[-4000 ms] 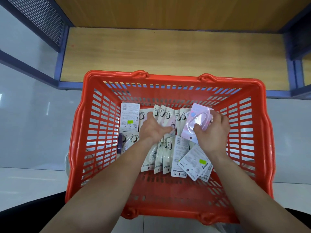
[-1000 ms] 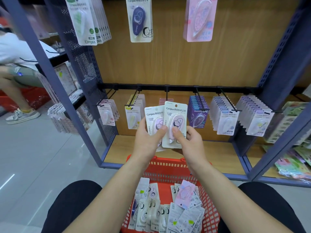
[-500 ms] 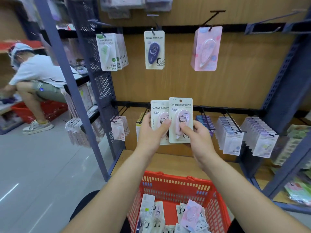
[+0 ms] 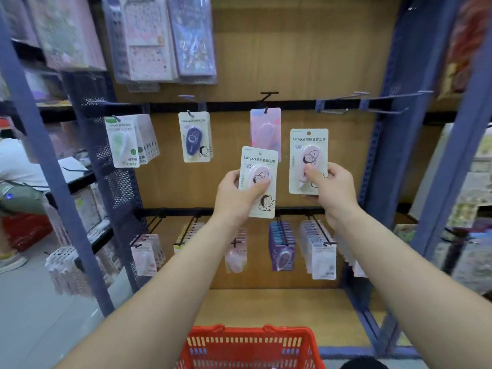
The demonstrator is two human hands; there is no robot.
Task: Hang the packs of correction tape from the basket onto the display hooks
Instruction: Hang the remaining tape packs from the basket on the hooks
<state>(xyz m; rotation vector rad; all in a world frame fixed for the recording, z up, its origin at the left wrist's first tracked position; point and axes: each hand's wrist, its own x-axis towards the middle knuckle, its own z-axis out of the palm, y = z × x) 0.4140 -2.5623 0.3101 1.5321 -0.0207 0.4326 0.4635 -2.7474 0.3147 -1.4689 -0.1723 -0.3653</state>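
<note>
Fig., head view. L hand (image 4: pixel 237 194) gripping first pack (image 4: pixel 259 179) of correction tape, thumb pressing on blister; pack upright, mid-air before shelf back panel (image 4: pixel 292 62). R hand (image 4: pixel 332 187) pinching second pack (image 4: pixel 308 158), holding it higher, just right of hanging pink pack (image 4: pixel 266 129), below upper rail (image 4: pixel 234 106). Neither pack touching hook yet. Far right on rail, empty hooks (image 4: pixel 346 97) projecting; likely targets. Red basket (image 4: pixel 239 331) sitting near, btm centre; contents hidden. Progress est.: two packs in transit, unhung; no. remaining, cannot tell.
</note>
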